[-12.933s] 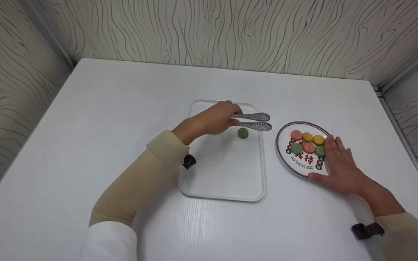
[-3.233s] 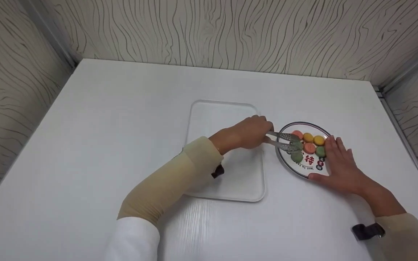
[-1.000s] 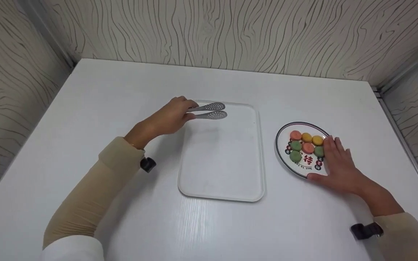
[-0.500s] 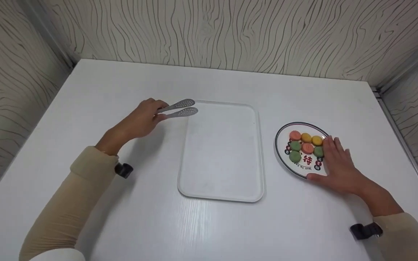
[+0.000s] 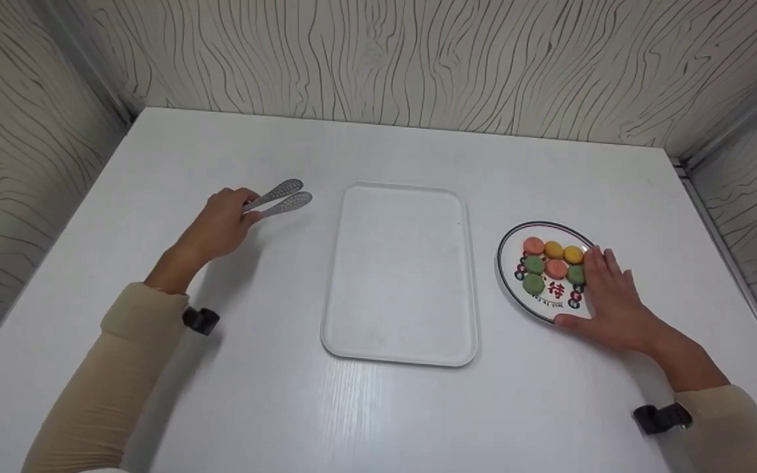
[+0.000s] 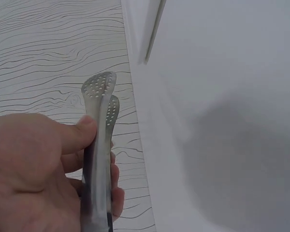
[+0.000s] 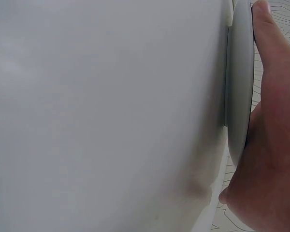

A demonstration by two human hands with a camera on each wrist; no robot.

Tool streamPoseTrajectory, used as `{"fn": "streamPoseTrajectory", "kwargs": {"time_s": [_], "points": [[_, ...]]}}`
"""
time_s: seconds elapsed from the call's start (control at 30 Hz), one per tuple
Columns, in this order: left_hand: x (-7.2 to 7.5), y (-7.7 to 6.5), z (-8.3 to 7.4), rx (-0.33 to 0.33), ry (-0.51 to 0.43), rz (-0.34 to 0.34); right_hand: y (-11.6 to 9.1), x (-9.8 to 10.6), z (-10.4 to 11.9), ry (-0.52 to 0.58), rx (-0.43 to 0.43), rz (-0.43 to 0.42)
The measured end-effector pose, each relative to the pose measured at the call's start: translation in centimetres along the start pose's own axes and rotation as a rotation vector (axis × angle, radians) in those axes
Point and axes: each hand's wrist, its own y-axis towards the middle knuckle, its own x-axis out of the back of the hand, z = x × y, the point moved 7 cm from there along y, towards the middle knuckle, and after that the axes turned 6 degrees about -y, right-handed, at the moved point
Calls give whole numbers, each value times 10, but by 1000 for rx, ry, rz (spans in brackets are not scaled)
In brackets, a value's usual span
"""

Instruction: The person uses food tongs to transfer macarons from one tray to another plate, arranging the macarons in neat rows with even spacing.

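My left hand (image 5: 221, 223) grips metal tongs (image 6: 99, 164) with perforated tips, held above the table left of the tray. The two tips stand a little apart with nothing between them. At the right, my right hand (image 5: 612, 302) rests on the rim of a round plate (image 5: 516, 292) with a dark edge and red lettering, its fingers fairly straight. The right wrist view shows the plate side-on beside the hand. Several small macarons lie on the plate: orange (image 5: 533, 246), yellow (image 5: 573, 254) and green (image 5: 533, 284). Something orange is partly hidden by my right fingertips.
A white rectangular tray (image 5: 399, 276) lies on the white table (image 5: 234, 394) between my hands, with nothing on it. Panels with a wavy grain pattern (image 5: 378, 66) stand behind the table and at both sides.
A green macaron went from the tray to the plate, carried in the tongs. My left hand then moved back left past the tray, still holding the tongs. My right hand stayed put.
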Motion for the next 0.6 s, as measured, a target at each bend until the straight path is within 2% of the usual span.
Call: {"fn": "streamPoseTrajectory", "kwargs": {"time_s": [0.17,0.3,0.6], "points": [[1,-3,15,88,-1,-30,0,1,0,2,4,-1],[-1,-4,21,139,10,-33,0,0,0,4,1,3],[-6,-7,22,167,21,-28,1,0,-1,7,-3,5]]}}
